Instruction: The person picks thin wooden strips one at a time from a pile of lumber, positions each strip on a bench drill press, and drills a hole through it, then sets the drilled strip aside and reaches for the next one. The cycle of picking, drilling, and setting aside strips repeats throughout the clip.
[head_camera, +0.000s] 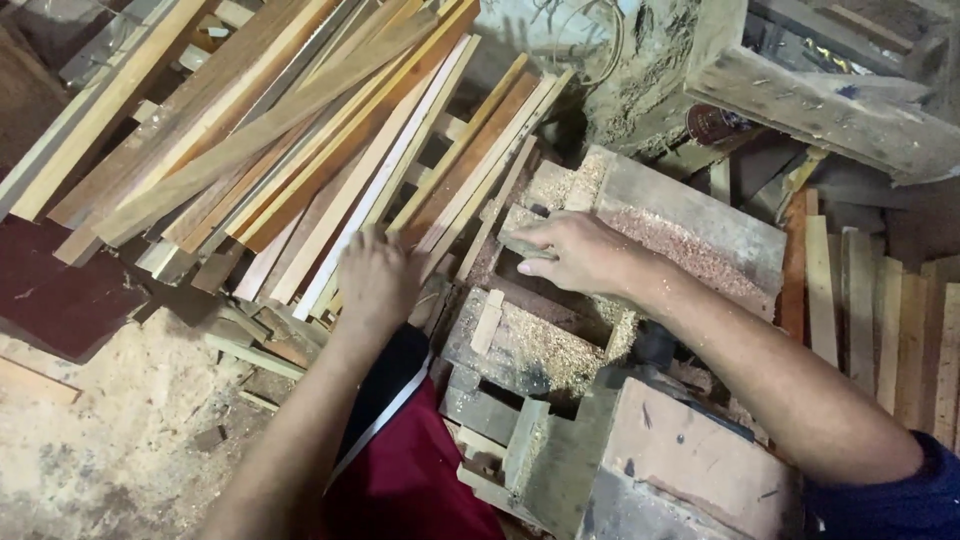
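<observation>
Thin pale wooden slat (522, 247) is pinched in the right hand (580, 255); left hand (375, 280) rests flat, released, on long reddish-brown wooden strips (300, 140) beside it.

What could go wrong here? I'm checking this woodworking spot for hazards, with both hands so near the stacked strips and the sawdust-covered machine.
1. The right hand rests on the sawdust-covered machine table, at a slot; if a cutter sits there, fingers could be caught.
2. The left hand reaches into loosely stacked wooden strips; they might slide or give splinters.
3. Sawdust may hide edges and make the grip slip.
</observation>
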